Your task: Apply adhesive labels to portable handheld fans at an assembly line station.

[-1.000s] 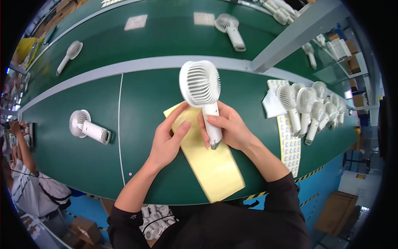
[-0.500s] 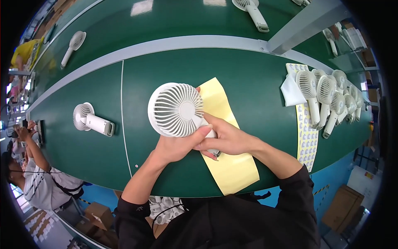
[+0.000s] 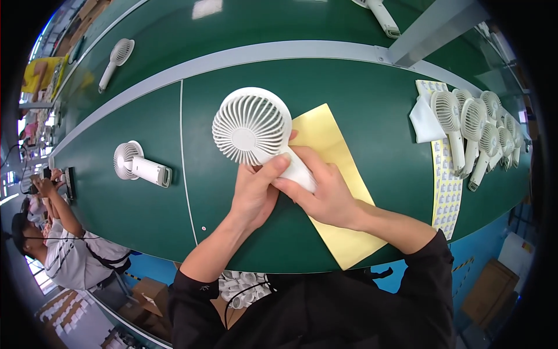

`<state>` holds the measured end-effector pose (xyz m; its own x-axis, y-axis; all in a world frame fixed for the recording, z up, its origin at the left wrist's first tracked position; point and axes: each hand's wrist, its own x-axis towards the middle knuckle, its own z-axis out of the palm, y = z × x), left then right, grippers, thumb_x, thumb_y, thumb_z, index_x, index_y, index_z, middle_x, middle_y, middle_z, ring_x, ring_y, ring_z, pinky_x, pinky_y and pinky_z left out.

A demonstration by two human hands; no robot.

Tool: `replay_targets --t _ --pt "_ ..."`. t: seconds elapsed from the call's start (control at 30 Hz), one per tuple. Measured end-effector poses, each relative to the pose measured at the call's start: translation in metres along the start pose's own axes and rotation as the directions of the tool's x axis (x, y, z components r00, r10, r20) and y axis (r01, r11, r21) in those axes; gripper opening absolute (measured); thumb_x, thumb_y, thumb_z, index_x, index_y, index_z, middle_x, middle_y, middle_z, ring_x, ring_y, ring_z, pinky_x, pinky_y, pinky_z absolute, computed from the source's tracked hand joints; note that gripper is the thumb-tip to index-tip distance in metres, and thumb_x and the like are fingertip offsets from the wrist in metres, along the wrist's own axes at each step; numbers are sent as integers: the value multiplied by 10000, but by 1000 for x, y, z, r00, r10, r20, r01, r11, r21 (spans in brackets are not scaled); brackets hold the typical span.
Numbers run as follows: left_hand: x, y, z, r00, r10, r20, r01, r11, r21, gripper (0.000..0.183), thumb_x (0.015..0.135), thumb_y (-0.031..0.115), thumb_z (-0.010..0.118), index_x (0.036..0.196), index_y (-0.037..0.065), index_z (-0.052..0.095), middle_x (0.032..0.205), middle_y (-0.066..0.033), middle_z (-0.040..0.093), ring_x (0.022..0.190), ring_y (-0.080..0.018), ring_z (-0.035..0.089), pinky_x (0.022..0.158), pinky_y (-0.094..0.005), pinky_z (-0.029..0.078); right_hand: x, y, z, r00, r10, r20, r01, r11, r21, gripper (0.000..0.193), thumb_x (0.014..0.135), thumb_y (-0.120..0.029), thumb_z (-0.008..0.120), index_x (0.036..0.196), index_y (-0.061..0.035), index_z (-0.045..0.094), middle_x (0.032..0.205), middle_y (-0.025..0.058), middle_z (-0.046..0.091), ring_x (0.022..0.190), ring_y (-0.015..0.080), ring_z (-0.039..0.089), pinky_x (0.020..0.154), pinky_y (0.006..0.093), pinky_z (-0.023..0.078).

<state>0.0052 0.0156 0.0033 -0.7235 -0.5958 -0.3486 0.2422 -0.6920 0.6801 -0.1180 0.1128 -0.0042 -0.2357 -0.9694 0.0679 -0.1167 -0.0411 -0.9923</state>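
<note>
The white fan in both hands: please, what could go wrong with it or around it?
The white fan is held above the green table; if the left hand and right hand loosen their grip, it could drop. The yellow sheet lies beneath the right forearm, so that arm might drag it. The crowded fans at right could perhaps slide if knocked.

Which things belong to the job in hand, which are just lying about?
Likely job:
white fan, in left hand and right hand
yellow sheet beneath

Apparently lying about:
near-left fan
clustered fans, right
white cloth-like piece
label sheet, role unclear
</note>
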Motion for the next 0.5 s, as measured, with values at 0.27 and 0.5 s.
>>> replay_targets --t 0.27,0.5 --pt "-2 10 -7 996 -66 52 59 990 125 563 838 42 760 1346 -1 522 1312 -127 594 1213 -208 580 1023 -384 498 -12 2 8 1000 -1 13 3 997 -83 520 939 -124 679 1339 24 382 965 215 699 812 340 743 665 381 572" --pt "3 1 -15 991 -43 128 26 991 132 538 802 18 796 1287 8 565 1244 -99 634 1117 -188 629 946 -339 538 -13 -5 2 995 -71 -72 54 976 -211 428 907 -86 708 1225 49 455 966 217 687 832 315 731 684 373 564"
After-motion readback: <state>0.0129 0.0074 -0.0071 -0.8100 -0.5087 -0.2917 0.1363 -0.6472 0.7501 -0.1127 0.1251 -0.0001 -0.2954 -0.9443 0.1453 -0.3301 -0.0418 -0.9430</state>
